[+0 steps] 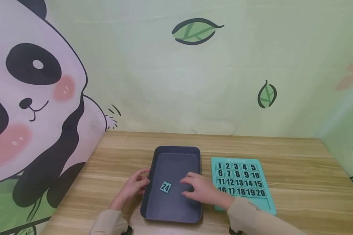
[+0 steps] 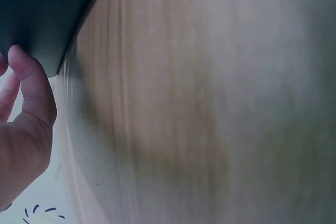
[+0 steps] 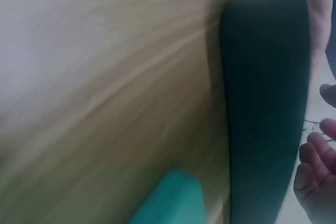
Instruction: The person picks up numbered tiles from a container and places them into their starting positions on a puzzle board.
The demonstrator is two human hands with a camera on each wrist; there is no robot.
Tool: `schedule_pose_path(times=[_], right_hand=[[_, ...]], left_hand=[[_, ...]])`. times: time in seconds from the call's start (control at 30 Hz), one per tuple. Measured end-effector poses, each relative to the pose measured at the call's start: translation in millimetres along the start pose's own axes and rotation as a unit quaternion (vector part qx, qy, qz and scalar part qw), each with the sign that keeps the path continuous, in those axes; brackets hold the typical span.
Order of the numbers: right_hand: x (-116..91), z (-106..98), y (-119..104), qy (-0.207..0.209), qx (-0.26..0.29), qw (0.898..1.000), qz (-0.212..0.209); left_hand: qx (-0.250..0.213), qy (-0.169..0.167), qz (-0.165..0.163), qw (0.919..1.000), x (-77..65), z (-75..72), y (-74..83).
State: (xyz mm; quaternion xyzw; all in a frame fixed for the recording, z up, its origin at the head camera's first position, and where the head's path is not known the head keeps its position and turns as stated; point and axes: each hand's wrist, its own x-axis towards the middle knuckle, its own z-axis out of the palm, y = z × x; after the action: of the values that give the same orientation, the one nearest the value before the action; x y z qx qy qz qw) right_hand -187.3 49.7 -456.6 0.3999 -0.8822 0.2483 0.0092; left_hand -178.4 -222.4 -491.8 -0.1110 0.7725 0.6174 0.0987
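A dark blue-grey tray (image 1: 177, 163) lies lengthwise on the table. One turquoise number tile (image 1: 165, 187), marked 24, rests tilted on its floor. My left hand (image 1: 135, 182) is at the tray's left side, fingers loosely bent and touching the outer wall; in the left wrist view its thumb (image 2: 31, 82) meets that wall (image 2: 47, 19). Over the tray's right part hovers my right hand (image 1: 201, 189), thumb and fingers spread apart with nothing between them. A turquoise number board (image 1: 267, 204) stands right of the tray, holding rows of tiles up to 20, partly covered by my right forearm.
Both tray and board lie on a wood-grain table (image 1: 300, 182). Behind it rises a pale green backdrop (image 1: 153, 81) printed with leaves and a large panda (image 1: 67, 65) at the left. The tray's raised wall (image 3: 265, 103) shows in the right wrist view.
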Motion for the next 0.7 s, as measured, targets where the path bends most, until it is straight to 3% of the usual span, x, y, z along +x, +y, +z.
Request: schedule_pose_path(times=[0.27,0.7], right_hand=[[25.2,27.8,-9.2,-0.037,0.03,0.996,0.081],[46.3,53.1,-23.0,-0.049,0.014,0.99,0.128]], left_hand=[[-0.007,-0.01,0.003,0.9999,-0.1,-0.1,-0.3],[-0.011,-0.019,0.007,0.9997,-0.3,-0.6,-1.0]])
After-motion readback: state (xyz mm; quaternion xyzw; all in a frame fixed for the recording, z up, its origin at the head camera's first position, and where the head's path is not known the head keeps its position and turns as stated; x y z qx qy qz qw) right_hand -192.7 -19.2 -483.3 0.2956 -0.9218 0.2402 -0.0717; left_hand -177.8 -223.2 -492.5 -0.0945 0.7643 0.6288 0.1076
